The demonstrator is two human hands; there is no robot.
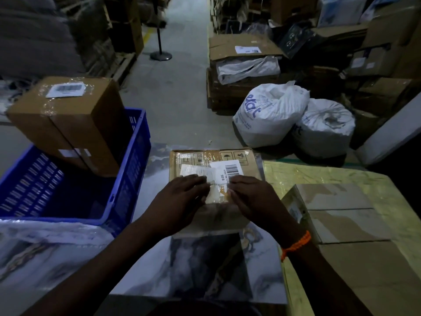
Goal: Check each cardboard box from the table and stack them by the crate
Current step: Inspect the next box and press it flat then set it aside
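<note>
Pressing box [248, 169]: left hand [182, 201], right hand [255, 199].

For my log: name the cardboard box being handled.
The flat box in the middle, under the left hand and right hand. The tall box sits in the blue crate; the plain box lies untouched.

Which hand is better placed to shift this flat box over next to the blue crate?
Left, probably. Both hands lie on the flat cardboard box, but the left hand is on the side nearest the blue crate, which stands to the left. The right hand would have to reach across.
</note>
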